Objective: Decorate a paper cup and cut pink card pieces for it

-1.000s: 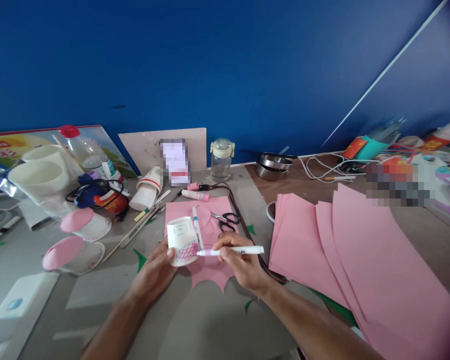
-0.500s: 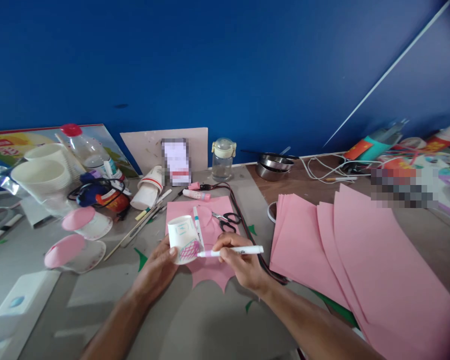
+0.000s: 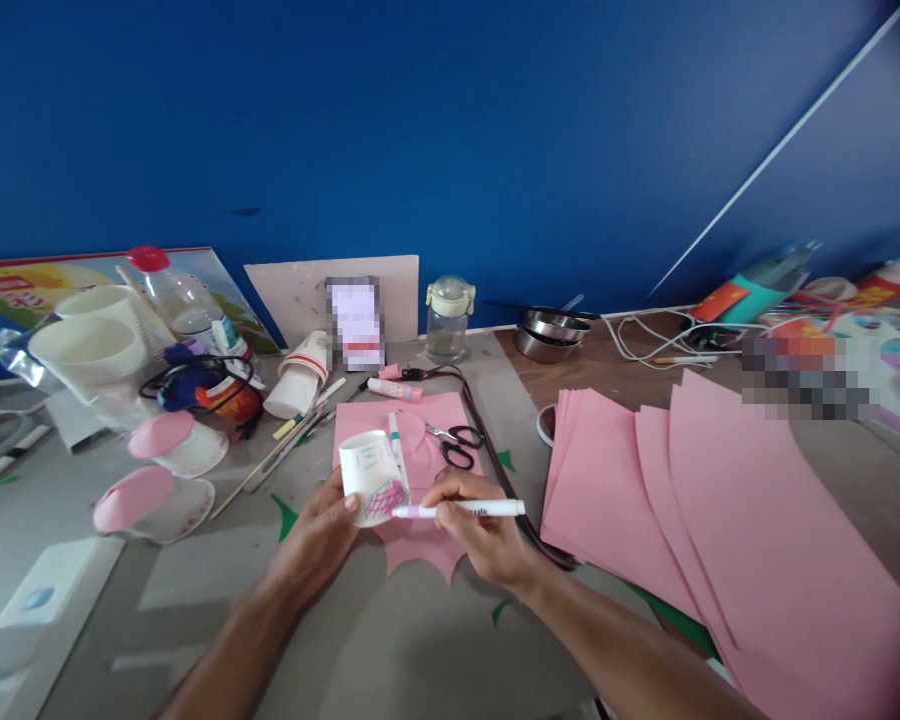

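My left hand (image 3: 328, 525) is closed on a white paper cup (image 3: 361, 478), its thumb on the cup's near side. Purple-pink crosshatching and faint teal lines mark the cup's wall. In my right hand (image 3: 480, 525) is a white marker (image 3: 487, 508), its tip at the lower right of the crosshatching. Beneath and behind the cup lies pink paper (image 3: 435, 550) with a scalloped edge. On the paper rest a second marker with a teal band (image 3: 395, 435) and black-handled scissors (image 3: 461, 447).
Two cups with pink tops (image 3: 150, 500) lie on the left, near stacked paper cups (image 3: 90, 345) and a red-capped bottle (image 3: 184, 300). Behind stand a phone (image 3: 356, 320) and a glass jar (image 3: 448, 320). Pink sheets (image 3: 750, 500) spread at the right, below tangled white cables (image 3: 630, 340).
The marker has shifted slightly against the cup, and the purple-pink crosshatching looks a little denser. Both hands keep their holds. The whole view has moved slightly.
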Tool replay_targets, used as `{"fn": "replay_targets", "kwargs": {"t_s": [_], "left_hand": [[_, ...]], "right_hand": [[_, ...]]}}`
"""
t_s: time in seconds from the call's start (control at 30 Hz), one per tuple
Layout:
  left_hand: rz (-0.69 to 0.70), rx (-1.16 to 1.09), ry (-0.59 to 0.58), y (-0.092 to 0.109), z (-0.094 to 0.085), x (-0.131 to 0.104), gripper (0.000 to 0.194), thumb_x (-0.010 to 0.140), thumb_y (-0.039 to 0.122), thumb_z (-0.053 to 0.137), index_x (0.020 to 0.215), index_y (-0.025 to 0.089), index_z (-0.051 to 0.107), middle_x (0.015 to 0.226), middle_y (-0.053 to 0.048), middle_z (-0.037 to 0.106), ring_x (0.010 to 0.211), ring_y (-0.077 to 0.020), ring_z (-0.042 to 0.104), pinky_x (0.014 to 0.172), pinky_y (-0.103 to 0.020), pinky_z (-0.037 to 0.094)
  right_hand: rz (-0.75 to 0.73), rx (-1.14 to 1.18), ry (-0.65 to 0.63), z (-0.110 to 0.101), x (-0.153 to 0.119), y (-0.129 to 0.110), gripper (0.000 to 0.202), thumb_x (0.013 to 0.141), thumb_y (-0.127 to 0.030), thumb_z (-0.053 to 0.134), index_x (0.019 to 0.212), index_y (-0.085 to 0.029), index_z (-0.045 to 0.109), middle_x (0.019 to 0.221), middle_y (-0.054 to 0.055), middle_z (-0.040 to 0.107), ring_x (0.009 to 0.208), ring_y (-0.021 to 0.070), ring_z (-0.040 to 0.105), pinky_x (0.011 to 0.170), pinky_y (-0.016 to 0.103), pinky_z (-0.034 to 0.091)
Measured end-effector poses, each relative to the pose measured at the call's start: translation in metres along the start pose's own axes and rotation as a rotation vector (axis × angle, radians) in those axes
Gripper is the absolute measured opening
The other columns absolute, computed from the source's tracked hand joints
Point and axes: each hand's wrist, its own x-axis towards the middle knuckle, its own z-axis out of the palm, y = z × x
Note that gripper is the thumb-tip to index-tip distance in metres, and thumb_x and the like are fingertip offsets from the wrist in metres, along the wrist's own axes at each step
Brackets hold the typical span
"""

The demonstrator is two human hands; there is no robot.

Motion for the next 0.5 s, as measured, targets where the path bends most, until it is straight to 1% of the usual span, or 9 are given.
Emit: {"fn": "replay_targets", "kwargs": {"t_s": [0.17, 0.3, 0.4, 0.5], "left_hand": [[0.006, 0.009, -0.012, -0.0005, 0.0003, 0.0, 0.062, 0.072, 0.038, 0.075, 0.128, 0.017, 0.058, 0.107, -0.012, 0.072, 0.102, -0.0304, 0.064, 0.088, -0.038, 0.047], [-0.001, 0.014, -0.007, 0.0013, 0.0034, -0.0005, 0.06, 0.07, 0.038, 0.077, 0.124, 0.017, 0.06, 0.11, -0.013, 0.071, 0.108, -0.0333, 0.061, 0.091, -0.041, 0.046], [-0.009, 0.021, -0.01, 0.0023, 0.0042, -0.0007, 0.058, 0.071, 0.038, 0.076, 0.124, 0.019, 0.061, 0.112, -0.012, 0.071, 0.11, -0.0331, 0.06, 0.092, -0.041, 0.045], [-0.006, 0.018, -0.02, 0.0017, 0.0027, -0.0008, 0.058, 0.071, 0.038, 0.075, 0.125, 0.021, 0.061, 0.113, -0.012, 0.07, 0.11, -0.0328, 0.06, 0.093, -0.042, 0.045]], "right_hand": [[-0.021, -0.013, 0.015, 0.0004, -0.0008, -0.001, 0.019, 0.089, -0.03, 0.051, 0.085, -0.018, 0.065, 0.07, 0.002, 0.061, 0.062, 0.0132, 0.053, 0.057, 0.025, 0.042], [-0.027, -0.026, -0.007, 0.0001, -0.0006, -0.002, 0.018, 0.088, -0.026, 0.052, 0.08, -0.018, 0.066, 0.064, 0.0, 0.059, 0.059, 0.0127, 0.052, 0.057, 0.025, 0.041], [-0.049, -0.006, 0.035, 0.0001, -0.0006, -0.0014, 0.016, 0.088, -0.026, 0.051, 0.085, -0.019, 0.065, 0.069, 0.001, 0.061, 0.06, 0.0127, 0.053, 0.056, 0.025, 0.041], [-0.061, -0.028, 0.01, 0.0002, -0.0006, -0.0006, 0.017, 0.087, -0.024, 0.051, 0.08, -0.019, 0.065, 0.064, 0.0, 0.058, 0.06, 0.0134, 0.052, 0.057, 0.026, 0.042]]}}
